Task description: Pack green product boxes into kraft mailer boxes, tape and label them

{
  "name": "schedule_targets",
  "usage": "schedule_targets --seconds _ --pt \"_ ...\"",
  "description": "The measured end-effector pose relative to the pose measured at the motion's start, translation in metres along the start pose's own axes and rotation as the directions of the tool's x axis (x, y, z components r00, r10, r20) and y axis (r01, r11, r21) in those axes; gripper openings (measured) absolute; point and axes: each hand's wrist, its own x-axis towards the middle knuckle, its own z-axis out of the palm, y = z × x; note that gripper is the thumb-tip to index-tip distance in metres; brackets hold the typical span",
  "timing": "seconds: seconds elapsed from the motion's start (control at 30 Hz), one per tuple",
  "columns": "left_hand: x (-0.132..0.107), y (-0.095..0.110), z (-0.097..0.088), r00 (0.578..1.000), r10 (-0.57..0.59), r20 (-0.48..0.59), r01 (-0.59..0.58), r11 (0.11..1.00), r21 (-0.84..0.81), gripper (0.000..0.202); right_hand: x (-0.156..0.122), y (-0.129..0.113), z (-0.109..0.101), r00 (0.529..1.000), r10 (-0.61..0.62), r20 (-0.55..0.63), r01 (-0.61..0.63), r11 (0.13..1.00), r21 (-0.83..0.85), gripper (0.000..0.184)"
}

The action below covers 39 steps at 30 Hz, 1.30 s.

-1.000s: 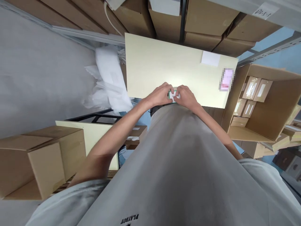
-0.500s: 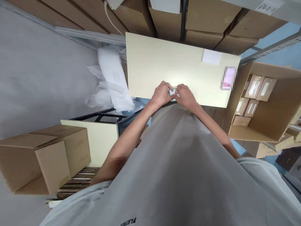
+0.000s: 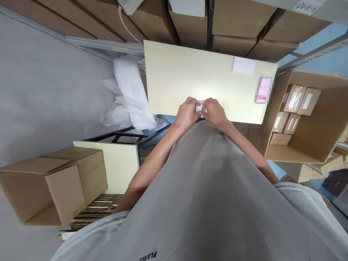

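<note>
Between my hands, at the near edge of the pale yellow table [image 3: 174,72], is a small white piece with a green edge [image 3: 201,108], perhaps a card or small box; its kind is too small to make out. My left hand [image 3: 187,111] grips its left side, fingers curled and thumb pressed in. From the right, my right hand [image 3: 214,111] closes on it the same way, with thumb and fingertips bent over the top. The two thumbs nearly meet at its middle. Fingers cover much of the piece.
A white paper [image 3: 244,65] and a blurred pink item [image 3: 264,90] lie on the table's right. An open carton [image 3: 320,123] with small boxes stands at right. White wrapping [image 3: 130,87] hangs at left, above another open carton [image 3: 65,188]. Shelved boxes [image 3: 241,18] line the back.
The left thumb has shifted slightly inward on the small white piece. Both hands stay in nearly the same place, and the view has moved a little.
</note>
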Motion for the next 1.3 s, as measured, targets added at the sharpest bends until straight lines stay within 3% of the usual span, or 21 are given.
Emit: schedule_targets --seconds 0.43,0.77,0.93,1.1,1.3 --pt "-0.013 -0.013 0.014 0.988 -0.034 -0.149 0.003 0.980 -0.199 0.039 0.001 0.001 -0.004 0.992 -0.128 -0.024 0.127 0.991 -0.028 0.012" --pt "-0.023 -0.012 0.025 0.979 -0.033 -0.201 -0.019 0.968 -0.252 0.037 0.012 0.010 -0.009 0.957 -0.236 0.170 0.231 0.972 0.054 0.009" --pt "-0.022 -0.012 0.031 0.979 -0.019 -0.201 -0.035 0.964 -0.264 0.040 -0.004 0.005 -0.008 0.987 -0.154 0.040 0.157 0.984 -0.083 0.021" --pt "-0.023 -0.010 0.032 0.985 0.005 -0.174 -0.056 0.956 -0.290 0.050 -0.008 0.011 -0.013 0.985 -0.140 0.101 0.153 0.980 -0.131 0.023" --pt "-0.013 -0.005 0.021 0.992 0.065 -0.109 -0.094 0.953 -0.289 0.045 -0.009 0.012 -0.019 0.993 -0.118 0.006 0.118 0.982 -0.149 0.028"
